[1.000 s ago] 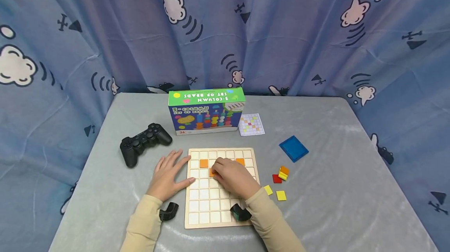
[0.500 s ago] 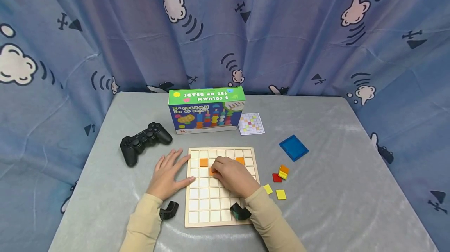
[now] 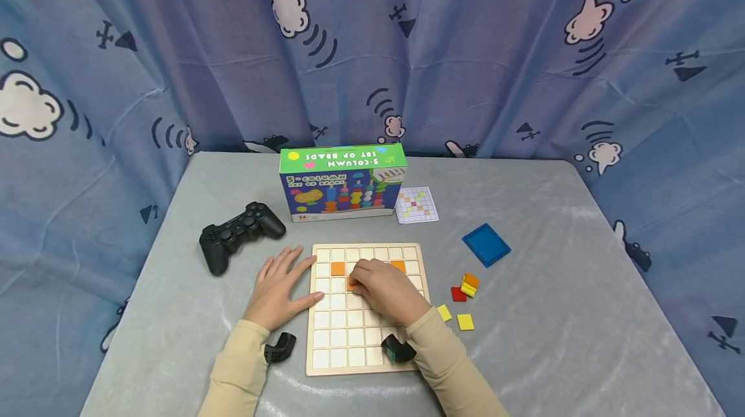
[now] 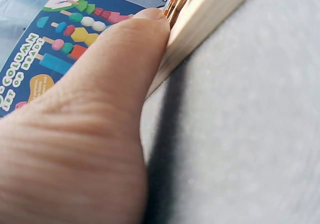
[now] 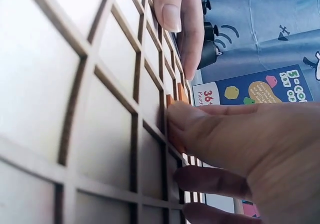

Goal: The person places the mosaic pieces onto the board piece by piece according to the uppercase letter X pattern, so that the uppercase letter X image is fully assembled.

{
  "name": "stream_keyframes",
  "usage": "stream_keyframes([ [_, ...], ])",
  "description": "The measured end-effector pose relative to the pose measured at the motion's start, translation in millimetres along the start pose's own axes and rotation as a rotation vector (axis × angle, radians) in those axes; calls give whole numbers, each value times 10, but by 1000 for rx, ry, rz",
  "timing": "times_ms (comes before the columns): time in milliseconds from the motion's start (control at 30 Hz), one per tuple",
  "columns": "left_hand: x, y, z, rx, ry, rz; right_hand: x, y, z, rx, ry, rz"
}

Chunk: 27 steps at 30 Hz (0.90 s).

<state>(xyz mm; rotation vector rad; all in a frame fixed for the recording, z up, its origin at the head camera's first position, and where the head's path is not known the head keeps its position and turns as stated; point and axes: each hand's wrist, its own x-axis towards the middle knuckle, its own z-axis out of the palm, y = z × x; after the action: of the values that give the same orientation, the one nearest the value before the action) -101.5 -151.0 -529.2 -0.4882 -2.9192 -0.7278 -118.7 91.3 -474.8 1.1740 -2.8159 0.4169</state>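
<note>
A wooden grid board (image 3: 339, 360) with square cells lies in front of me in the head view. My right hand (image 3: 387, 291) is over its upper middle, fingers bent, pinching an orange tile (image 5: 175, 141) down at the grid in the right wrist view. Two more orange tiles sit in cells, one at upper left (image 3: 337, 269) and another at upper right (image 3: 398, 266), partly behind the hand. The left hand (image 3: 278, 291) lies with spread fingers along the board's left side; in the left wrist view its thumb (image 4: 120, 48) reaches the board's wooden edge (image 4: 185, 46).
Right of the board lie yellow tiles (image 3: 465, 322), a red tile (image 3: 458, 294), a small yellow-and-orange stack (image 3: 469, 284) and a blue tray (image 3: 486, 245). Behind it stand a bead-set box (image 3: 343, 191) and a coloured grid card (image 3: 416, 205). A black game controller (image 3: 241, 236) lies left.
</note>
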Motion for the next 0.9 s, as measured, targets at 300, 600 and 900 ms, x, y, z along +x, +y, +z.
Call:
stream_keyframes([
  [300, 1, 13, -26, -10, -18, -10, -10, -3, 10, -7, -6, -2],
  [600, -2, 19, -32, -12, -18, -14, -2, -16, 21, -35, 18, -10],
  [900, 2, 14, -25, -10, -18, -14, -2, -23, -13, -31, 6, 3],
])
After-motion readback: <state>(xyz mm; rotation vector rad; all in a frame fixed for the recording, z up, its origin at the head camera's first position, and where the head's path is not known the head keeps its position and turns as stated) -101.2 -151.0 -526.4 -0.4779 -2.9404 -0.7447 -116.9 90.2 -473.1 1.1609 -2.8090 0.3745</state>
